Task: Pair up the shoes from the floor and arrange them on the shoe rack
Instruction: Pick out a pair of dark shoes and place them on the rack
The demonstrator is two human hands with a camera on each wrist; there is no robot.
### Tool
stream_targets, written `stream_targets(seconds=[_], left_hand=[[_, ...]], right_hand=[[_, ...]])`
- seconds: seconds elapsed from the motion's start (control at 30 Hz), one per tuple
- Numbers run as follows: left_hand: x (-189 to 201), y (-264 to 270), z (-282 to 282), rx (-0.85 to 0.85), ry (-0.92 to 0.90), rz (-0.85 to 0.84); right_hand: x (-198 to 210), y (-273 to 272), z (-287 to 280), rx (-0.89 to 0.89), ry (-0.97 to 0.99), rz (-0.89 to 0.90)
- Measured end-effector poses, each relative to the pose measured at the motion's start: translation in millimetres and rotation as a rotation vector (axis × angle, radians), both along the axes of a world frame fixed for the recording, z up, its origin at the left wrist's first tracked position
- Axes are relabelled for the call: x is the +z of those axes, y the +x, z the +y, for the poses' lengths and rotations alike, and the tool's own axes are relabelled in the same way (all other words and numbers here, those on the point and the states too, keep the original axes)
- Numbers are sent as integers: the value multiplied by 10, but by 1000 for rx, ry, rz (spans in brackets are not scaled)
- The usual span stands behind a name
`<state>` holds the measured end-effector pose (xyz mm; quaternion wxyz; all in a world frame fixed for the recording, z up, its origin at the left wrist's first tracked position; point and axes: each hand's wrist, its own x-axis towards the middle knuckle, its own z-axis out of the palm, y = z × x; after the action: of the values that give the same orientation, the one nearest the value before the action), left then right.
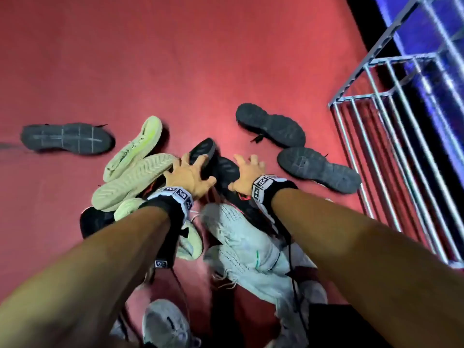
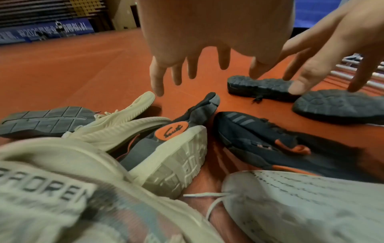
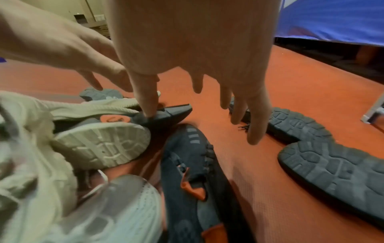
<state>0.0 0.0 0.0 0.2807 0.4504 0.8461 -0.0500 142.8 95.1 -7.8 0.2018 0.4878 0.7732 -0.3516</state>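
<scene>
Several shoes lie jumbled on the red floor (image 1: 175,59). A black and orange shoe (image 1: 203,151) lies on its side, and its mate (image 1: 227,172) rests beside it. My left hand (image 1: 194,172) hovers with spread fingers over the first shoe (image 2: 182,128). My right hand (image 1: 244,174) hovers with spread fingers over the mate (image 3: 187,156). Neither hand holds anything. The left hand (image 2: 195,70) and right hand (image 3: 197,85) hang down just above the shoes. The metal shoe rack (image 1: 391,121) stands at the right.
Two cream shoes (image 1: 135,144) (image 1: 133,182) lie left of my hands. One black shoe (image 1: 66,138) lies sole-up at far left, and two more (image 1: 270,125) (image 1: 319,169) sit near the rack. Pale grey shoes (image 1: 241,237) are piled under my forearms.
</scene>
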Motion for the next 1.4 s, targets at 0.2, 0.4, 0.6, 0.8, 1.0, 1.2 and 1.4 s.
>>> stream_targets(seconds=[0.2, 0.4, 0.6, 0.8, 1.0, 1.2, 1.4], left_hand=[[-483, -152, 63, 27, -44, 37], [-747, -243, -61, 71, -55, 75], [-906, -308, -122, 63, 31, -62], [-857, -300, -153, 89, 21, -161], [-766, -172, -133, 48, -91, -146], [-703, 75, -56, -10, -209, -76], [-826, -311, -148, -60, -13, -37]], right_hand=[[-516, -60, 166, 255, -6, -129], [-768, -99, 121, 367, 14, -170], [-969, -60, -60, 502, 50, -290], [-978, -31, -38, 550, 64, -309], [-975, -43, -28, 495, 87, -299], [-1011, 41, 17, 479, 192, -283], [-1000, 232, 136, 460, 273, -307]])
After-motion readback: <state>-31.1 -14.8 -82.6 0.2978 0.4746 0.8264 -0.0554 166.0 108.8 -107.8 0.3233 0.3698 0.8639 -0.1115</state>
